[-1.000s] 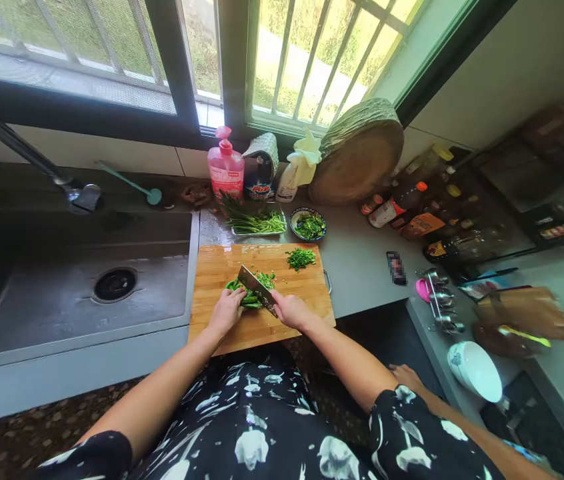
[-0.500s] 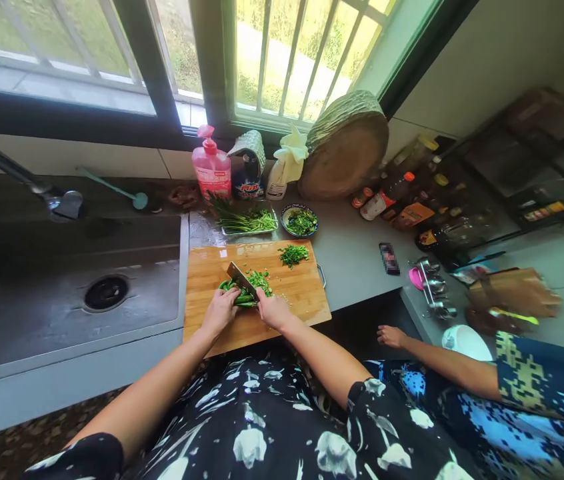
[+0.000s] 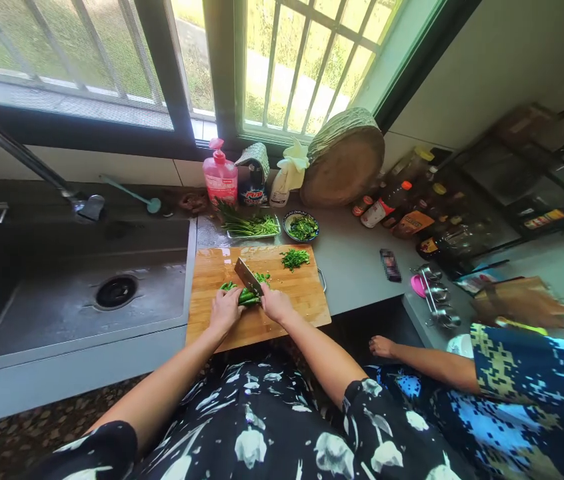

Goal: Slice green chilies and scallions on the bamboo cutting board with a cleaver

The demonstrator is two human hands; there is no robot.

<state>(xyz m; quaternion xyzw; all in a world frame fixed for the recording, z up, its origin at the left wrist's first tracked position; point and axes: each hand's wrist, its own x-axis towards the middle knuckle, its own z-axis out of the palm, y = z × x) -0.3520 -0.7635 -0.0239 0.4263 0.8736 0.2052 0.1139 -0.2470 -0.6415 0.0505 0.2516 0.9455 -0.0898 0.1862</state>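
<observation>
— Fingers of the right hand (image 3: 273, 303): what do they grip?

— A cleaver (image 3: 248, 277), wrapped tight at the handle, blade angled down onto green peppers (image 3: 243, 296).

— And the left hand (image 3: 225, 309)?

— Curled over those peppers, pressing them to the wooden cutting board (image 3: 222, 267), touching the blade's side.

— Around that?

— A chopped pile (image 3: 295, 258) at the board's far edge; sink (image 3: 62, 300) to the left; another person's hand (image 3: 381, 347) at the right.

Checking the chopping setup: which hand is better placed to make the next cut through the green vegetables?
Probably the right hand: it grips the knife over the green vegetables, which the left hand steadies.
</observation>
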